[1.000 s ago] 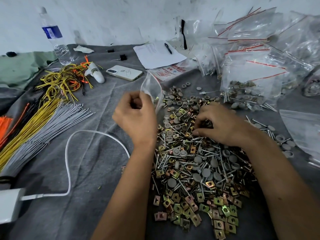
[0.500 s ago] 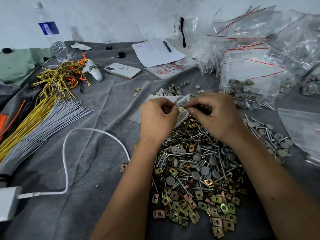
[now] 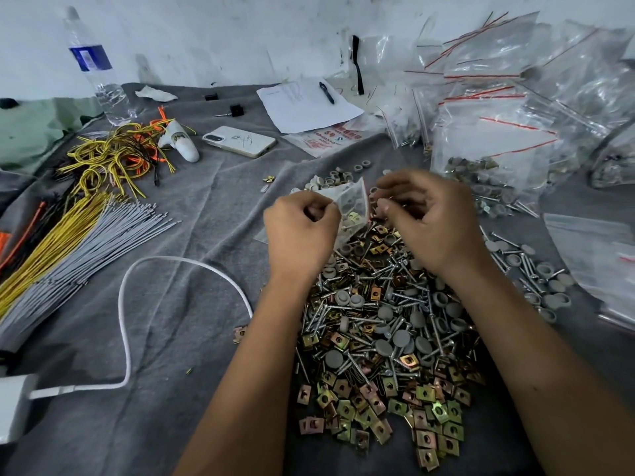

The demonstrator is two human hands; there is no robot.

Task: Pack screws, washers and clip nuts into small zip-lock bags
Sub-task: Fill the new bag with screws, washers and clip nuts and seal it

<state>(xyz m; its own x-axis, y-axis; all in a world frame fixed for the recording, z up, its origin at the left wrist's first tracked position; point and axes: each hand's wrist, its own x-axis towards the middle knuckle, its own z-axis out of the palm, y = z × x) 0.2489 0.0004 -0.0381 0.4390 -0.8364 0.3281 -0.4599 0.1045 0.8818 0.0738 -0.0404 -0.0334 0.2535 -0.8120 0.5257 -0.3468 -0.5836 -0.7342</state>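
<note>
Zip-lock bag point(image 3: 352, 207) pinched by left hand point(image 3: 302, 231); right hand point(image 3: 429, 218) fingers curled, blurred, contents unclear.

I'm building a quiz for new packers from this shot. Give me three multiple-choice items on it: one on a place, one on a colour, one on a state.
1. Where does the phone lie?
A. Beyond the hardware pile, near the paper sheet
B. On the clip nuts
C. Under the water bottle

2. What colour is the water bottle label?
A. Red
B. Blue
C. Yellow

3. What is the left hand doing?
A. Lying flat on the cloth
B. Holding the pen
C. Pinching the small zip-lock bag

Answers: A, it lies on the grey cloth beside the paper sheet; B, the band is blue; C, its fingers grip the bag's edge.
</note>
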